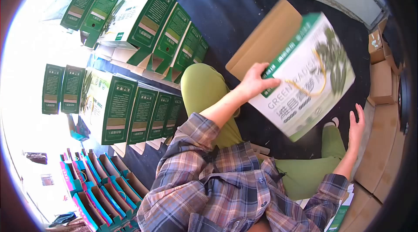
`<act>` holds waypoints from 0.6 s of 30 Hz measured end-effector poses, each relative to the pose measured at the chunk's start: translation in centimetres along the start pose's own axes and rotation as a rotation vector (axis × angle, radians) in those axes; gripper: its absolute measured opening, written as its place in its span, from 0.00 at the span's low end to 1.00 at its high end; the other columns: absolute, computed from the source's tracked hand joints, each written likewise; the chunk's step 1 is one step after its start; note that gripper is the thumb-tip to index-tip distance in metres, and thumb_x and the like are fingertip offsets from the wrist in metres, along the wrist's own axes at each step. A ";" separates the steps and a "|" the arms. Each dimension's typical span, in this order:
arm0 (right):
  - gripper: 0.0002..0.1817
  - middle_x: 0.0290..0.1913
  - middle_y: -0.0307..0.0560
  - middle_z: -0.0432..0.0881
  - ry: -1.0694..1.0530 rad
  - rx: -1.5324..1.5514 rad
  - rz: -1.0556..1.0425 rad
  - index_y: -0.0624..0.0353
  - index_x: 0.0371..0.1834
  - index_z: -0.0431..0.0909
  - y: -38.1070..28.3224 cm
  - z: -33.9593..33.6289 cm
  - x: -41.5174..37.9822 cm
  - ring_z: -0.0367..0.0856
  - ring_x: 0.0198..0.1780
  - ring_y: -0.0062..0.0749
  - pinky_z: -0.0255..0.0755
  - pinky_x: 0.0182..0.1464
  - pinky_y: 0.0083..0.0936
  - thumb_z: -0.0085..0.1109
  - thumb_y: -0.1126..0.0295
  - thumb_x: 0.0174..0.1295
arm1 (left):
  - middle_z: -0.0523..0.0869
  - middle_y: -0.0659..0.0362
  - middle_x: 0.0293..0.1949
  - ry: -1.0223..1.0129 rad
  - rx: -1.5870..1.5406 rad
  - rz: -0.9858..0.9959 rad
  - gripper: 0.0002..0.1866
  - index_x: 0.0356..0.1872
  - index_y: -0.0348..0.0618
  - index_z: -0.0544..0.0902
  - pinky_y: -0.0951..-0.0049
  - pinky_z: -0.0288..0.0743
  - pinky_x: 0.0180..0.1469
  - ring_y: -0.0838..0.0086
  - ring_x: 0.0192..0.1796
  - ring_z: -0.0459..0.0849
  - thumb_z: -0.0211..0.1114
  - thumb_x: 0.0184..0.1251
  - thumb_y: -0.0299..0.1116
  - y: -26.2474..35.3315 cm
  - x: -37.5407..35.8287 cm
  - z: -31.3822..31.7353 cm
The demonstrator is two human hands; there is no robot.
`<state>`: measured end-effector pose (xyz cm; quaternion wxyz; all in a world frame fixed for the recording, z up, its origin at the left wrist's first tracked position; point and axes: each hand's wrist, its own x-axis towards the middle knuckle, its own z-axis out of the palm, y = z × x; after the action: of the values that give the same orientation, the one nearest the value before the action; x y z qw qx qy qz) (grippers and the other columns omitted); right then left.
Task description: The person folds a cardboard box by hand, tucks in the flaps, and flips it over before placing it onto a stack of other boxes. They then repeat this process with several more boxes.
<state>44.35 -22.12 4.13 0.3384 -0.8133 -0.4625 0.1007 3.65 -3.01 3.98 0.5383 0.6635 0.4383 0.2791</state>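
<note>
My left hand point(257, 80) grips the upper left edge of a white and green gift carton point(311, 82), thumb on the printed front. The carton is held tilted above the dark floor sheet, its brown inner flap point(266, 36) standing open. A yellow cord handle point(321, 73) hangs on the front, beside a picture of green vegetables. To the right of the carton and apart from it, my right hand point(356, 127) is open with fingers spread, touching nothing.
Similar green and white cartons stand in two rows, an upper row point(150, 25) and a lower row point(119, 110), on my left. Teal and pink open boxes point(102, 184) sit lower left. Brown cardboard boxes point(379, 145) line the right edge. A black sheet point(217, 5) covers the floor.
</note>
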 end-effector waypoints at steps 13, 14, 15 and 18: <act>0.21 0.62 0.50 0.75 -0.105 0.052 0.177 0.57 0.63 0.73 -0.2 1.2 0.8 0.71 0.64 0.38 0.62 0.66 0.31 0.55 0.69 0.65 | 0.80 0.50 0.53 0.845 -0.557 0.477 0.24 0.60 0.36 0.72 0.58 0.75 0.58 0.60 0.54 0.80 0.60 0.68 0.40 14.9 -9.5 -23.5; 0.22 0.62 0.50 0.75 -0.109 0.063 0.172 0.57 0.63 0.72 0.1 1.5 1.1 0.71 0.64 0.38 0.62 0.65 0.31 0.55 0.68 0.66 | 0.79 0.49 0.54 0.954 -0.542 0.475 0.25 0.61 0.35 0.71 0.59 0.75 0.58 0.60 0.54 0.80 0.59 0.68 0.40 16.2 -11.1 -24.7; 0.22 0.62 0.50 0.75 -0.126 0.061 0.176 0.57 0.63 0.72 0.3 1.7 1.3 0.71 0.64 0.38 0.62 0.65 0.31 0.55 0.68 0.66 | 0.78 0.49 0.56 1.065 -0.525 0.470 0.26 0.61 0.34 0.70 0.59 0.75 0.58 0.60 0.55 0.80 0.58 0.68 0.40 17.0 -13.1 -26.0; 0.23 0.63 0.49 0.74 -0.187 0.118 0.123 0.57 0.64 0.71 2.0 2.2 2.0 0.71 0.64 0.38 0.62 0.66 0.31 0.55 0.67 0.66 | 0.78 0.50 0.56 1.180 -0.336 0.485 0.25 0.60 0.33 0.71 0.61 0.76 0.56 0.60 0.54 0.80 0.60 0.67 0.39 16.5 -21.0 -31.4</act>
<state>45.73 -20.19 1.48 0.3342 -0.8059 -0.4346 0.2235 -27.83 -7.34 30.24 0.2256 0.3860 0.4483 0.7740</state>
